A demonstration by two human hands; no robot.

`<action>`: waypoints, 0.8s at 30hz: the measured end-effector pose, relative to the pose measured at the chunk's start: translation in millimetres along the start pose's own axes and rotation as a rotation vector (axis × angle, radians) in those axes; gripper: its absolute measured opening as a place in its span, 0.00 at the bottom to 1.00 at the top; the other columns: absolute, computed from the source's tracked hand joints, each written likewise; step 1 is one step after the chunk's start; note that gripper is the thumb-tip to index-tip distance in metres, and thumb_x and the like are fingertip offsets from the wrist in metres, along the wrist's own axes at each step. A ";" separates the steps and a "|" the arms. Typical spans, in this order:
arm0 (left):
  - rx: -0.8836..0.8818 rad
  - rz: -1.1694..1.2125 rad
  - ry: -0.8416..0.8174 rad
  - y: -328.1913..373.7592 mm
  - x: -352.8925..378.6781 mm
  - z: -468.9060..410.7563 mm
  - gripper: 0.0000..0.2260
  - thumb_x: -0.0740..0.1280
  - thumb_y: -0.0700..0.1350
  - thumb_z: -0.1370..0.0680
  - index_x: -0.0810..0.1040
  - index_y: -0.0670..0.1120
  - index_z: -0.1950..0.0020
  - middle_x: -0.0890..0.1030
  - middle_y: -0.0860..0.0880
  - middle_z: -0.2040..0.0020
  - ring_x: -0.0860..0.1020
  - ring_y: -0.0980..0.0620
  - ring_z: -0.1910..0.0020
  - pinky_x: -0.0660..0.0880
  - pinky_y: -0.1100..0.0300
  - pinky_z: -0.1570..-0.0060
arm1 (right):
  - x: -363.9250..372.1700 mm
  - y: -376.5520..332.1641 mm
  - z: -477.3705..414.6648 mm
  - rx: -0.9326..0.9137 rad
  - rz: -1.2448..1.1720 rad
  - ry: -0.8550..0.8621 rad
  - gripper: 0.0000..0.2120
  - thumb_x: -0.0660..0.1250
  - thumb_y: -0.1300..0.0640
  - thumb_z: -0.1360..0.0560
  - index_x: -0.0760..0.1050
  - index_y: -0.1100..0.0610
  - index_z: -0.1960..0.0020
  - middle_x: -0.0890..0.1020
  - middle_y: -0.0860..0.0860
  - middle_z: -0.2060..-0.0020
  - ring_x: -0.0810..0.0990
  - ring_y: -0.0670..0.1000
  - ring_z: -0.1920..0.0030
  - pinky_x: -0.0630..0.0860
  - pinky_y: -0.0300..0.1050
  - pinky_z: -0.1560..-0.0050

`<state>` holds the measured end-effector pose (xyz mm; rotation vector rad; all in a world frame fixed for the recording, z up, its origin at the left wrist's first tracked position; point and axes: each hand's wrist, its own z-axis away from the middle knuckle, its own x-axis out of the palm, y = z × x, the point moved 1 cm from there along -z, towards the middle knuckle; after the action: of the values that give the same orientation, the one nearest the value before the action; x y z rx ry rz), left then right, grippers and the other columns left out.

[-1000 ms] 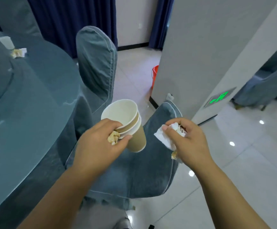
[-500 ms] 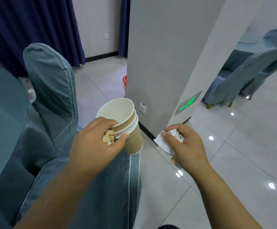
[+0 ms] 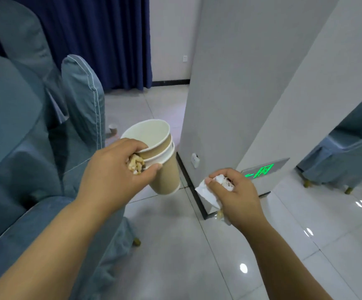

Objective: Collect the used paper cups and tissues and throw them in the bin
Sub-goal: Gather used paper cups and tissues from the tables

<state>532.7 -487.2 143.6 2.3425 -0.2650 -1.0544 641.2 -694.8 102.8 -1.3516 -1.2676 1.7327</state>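
Nested paper cups (image 3: 160, 161) ride mid-air, gripped with some scraps (image 3: 135, 166) by the left hand (image 3: 115, 176), tissue (image 3: 208, 191) wadded in the curled right hand (image 3: 234, 195), so I'd hold both snug rounding the pillar (image 3: 229, 83), no bin visible yet.

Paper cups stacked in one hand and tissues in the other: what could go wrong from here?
The cups are tilted and held only near the rims by the left hand, which also pinches crumpled scraps; scraps or a cup might slip out. The tissue hangs loosely from the right hand and could drop.
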 end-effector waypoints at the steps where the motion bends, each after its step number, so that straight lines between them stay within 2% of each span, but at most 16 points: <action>1: -0.018 -0.012 0.001 6.1 9.8 -2.6 0.18 0.65 0.60 0.34 0.80 0.48 0.55 0.76 0.59 0.60 0.76 0.52 0.59 0.74 0.57 0.59 | -7.6 1.5 -11.1 -0.015 0.001 -0.015 0.03 0.71 0.56 0.27 0.79 0.52 0.60 0.80 0.48 0.64 0.77 0.42 0.66 0.71 0.31 0.74; 5: -0.122 -0.057 -0.007 9.3 42.2 -19.0 0.16 0.69 0.57 0.35 0.80 0.48 0.54 0.76 0.58 0.60 0.77 0.49 0.59 0.75 0.55 0.58 | -23.2 10.6 -59.2 -0.070 0.051 -0.057 0.03 0.71 0.56 0.27 0.78 0.53 0.59 0.81 0.49 0.63 0.77 0.44 0.63 0.70 0.28 0.71; 9: -0.210 -0.099 -0.021 -7.9 71.8 -48.2 0.15 0.73 0.53 0.34 0.81 0.46 0.52 0.79 0.54 0.57 0.78 0.47 0.56 0.75 0.55 0.55 | -17.2 18.2 -112.6 -0.079 0.071 -0.118 0.03 0.70 0.56 0.26 0.77 0.54 0.58 0.80 0.52 0.60 0.77 0.48 0.61 0.69 0.28 0.75; 12: -0.260 -0.124 -0.033 -29.8 93.0 -79.3 0.16 0.75 0.53 0.33 0.81 0.46 0.49 0.81 0.51 0.53 0.78 0.48 0.54 0.75 0.55 0.53 | -1.6 20.2 -164.3 -0.089 0.174 -0.180 0.05 0.69 0.53 0.26 0.77 0.54 0.56 0.79 0.50 0.60 0.76 0.50 0.60 0.69 0.29 0.74; 14: -0.293 -0.126 -0.040 -47.5 107.5 -106.6 0.15 0.76 0.50 0.32 0.81 0.46 0.48 0.81 0.51 0.52 0.77 0.48 0.53 0.72 0.58 0.53 | 11.8 16.4 -202.6 -0.080 0.205 -0.190 0.05 0.68 0.50 0.25 0.77 0.52 0.55 0.79 0.48 0.61 0.76 0.48 0.60 0.69 0.29 0.73; 17: -0.328 -0.136 -0.062 -77.2 126.1 -153.3 0.15 0.76 0.48 0.32 0.81 0.47 0.48 0.79 0.53 0.54 0.76 0.50 0.55 0.70 0.59 0.55 | 34.2 3.9 -259.0 -0.057 0.177 -0.206 0.06 0.68 0.49 0.25 0.78 0.51 0.54 0.80 0.47 0.60 0.78 0.47 0.60 0.72 0.35 0.68; 21: -0.389 -0.137 -0.102 -117.4 145.3 -215.1 0.14 0.75 0.48 0.31 0.81 0.48 0.48 0.76 0.56 0.55 0.76 0.50 0.55 0.71 0.59 0.56 | 62.0 -15.1 -331.6 -0.037 0.147 -0.265 0.07 0.68 0.50 0.25 0.77 0.53 0.54 0.80 0.48 0.61 0.78 0.45 0.65 0.70 0.32 0.74; 24: -0.414 -0.147 -0.109 -147.2 159.8 -256.0 0.14 0.76 0.48 0.31 0.81 0.48 0.48 0.79 0.53 0.55 0.77 0.50 0.56 0.74 0.58 0.56 | 81.6 -18.8 -386.2 -0.046 0.173 -0.275 0.07 0.68 0.49 0.25 0.77 0.53 0.53 0.79 0.47 0.59 0.78 0.44 0.61 0.70 0.34 0.65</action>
<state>822.7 -324.1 98.9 1.9580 0.0836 -1.1811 980.3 -493.4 78.6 -1.3151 -1.3778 2.0775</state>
